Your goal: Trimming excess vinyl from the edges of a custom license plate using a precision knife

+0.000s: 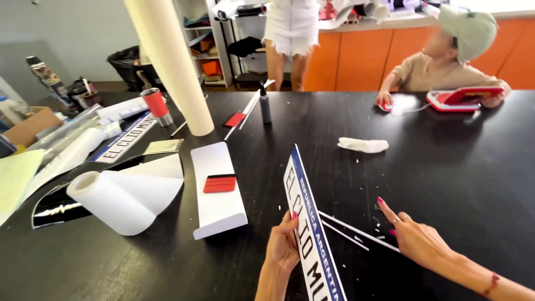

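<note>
Left hand point(283, 248) has its fingers clamped on the near edge of the long white-and-blue plate sign point(310, 231) standing tilted on the black bench point(446, 167) — right hand point(415, 239) rests beside it, fingers spread apart by thin trimmed strips point(356, 231), so trimming looks mostly done — scraps left.

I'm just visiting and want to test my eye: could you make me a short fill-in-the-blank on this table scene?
1. The left hand holds a long white plate edged in ____.
2. The right hand rests on the ____ table.
3. On the white block lies a ____ squeegee.
4. The crumpled wipe is ____.

Missing words: blue; black; red; white
</note>
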